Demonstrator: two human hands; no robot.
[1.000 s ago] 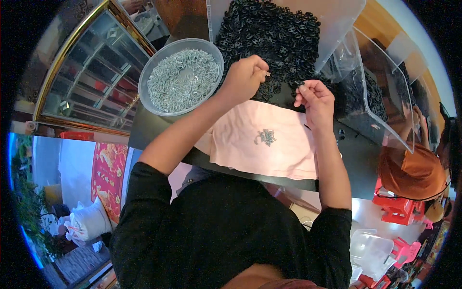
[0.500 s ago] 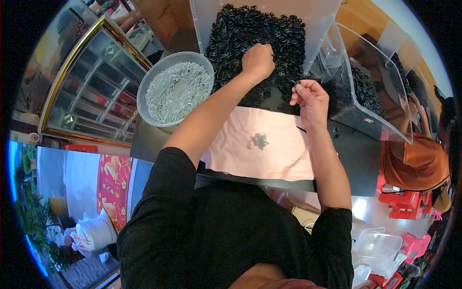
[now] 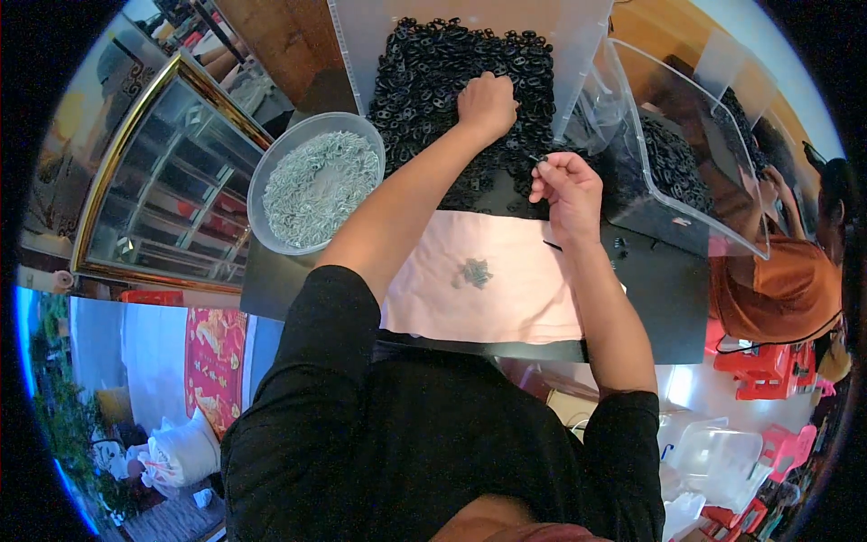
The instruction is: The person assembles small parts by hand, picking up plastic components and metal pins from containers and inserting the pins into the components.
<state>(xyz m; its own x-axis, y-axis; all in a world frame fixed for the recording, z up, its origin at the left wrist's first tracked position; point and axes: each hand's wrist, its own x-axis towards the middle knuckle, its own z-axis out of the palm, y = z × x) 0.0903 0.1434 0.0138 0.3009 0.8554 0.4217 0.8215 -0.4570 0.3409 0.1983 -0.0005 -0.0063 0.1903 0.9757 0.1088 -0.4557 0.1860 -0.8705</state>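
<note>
My left hand (image 3: 486, 104) reaches forward and rests, fingers curled, on a heap of small black parts (image 3: 424, 72) in a clear plastic bin. My right hand (image 3: 564, 185) hovers near the bin's front edge, pinching a small black part between thumb and fingers. A pale pink cloth (image 3: 515, 289) lies on the dark table below both hands. A small cluster of dark grey pieces (image 3: 475, 272) sits at the cloth's middle. To the left stands a clear round bowl (image 3: 260, 181) filled with small silvery metal pieces.
A second clear bin (image 3: 686, 181) with more black parts stands at the right, tilted. Another person in an orange top (image 3: 777, 289) sits at the far right. Red and pink plastic stools (image 3: 768, 370) stand on the floor. A glass cabinet with a gold frame (image 3: 153, 181) is at the left.
My left hand has moved from above the pink cloth forward into the heap of black parts. My right hand stayed near the bin's front edge, holding its small part.
</note>
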